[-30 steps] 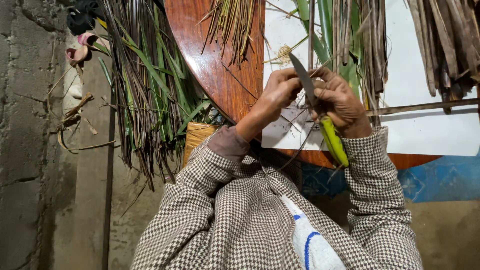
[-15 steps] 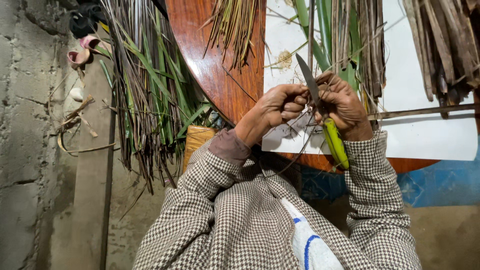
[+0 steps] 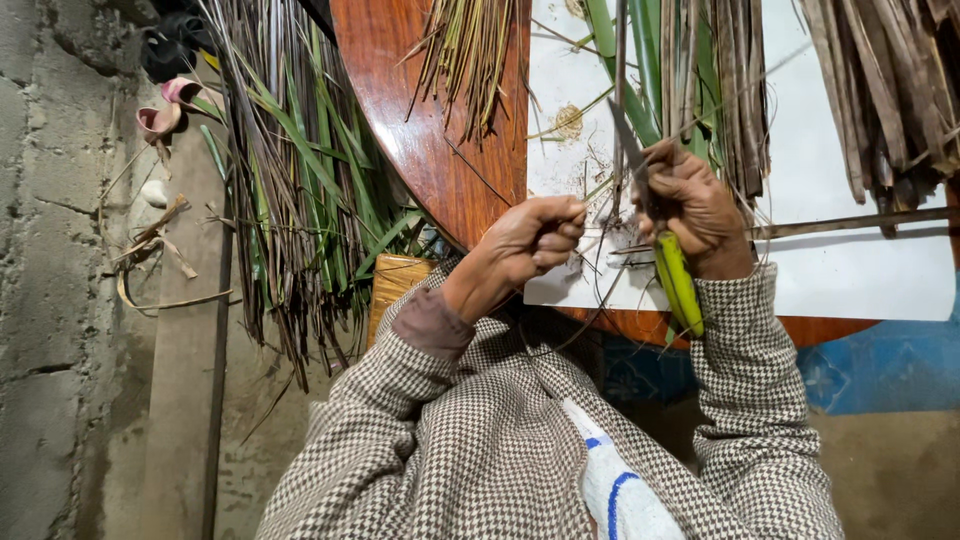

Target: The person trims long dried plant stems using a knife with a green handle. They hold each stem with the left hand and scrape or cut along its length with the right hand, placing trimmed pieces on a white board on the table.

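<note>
Left to right: loose bundle of long green and brown palm leaves [image 3: 300, 200] hanging off the round polished wooden desk [image 3: 430, 130]; left hand [image 3: 530, 245], grip pinched on a thin pale leaf strip [image 3: 600, 187] to keep it taut; right hand [image 3: 700, 215], grip clamped on a yellow-green-handled knife [image 3: 675, 280], blade up against the strip, over white paper sheet [image 3: 850, 270].

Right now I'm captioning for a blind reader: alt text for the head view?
Right hand holds a green-handled knife over a white sheet; left hand pinches a thin strip. Leaves hang off the round wooden table.
</note>
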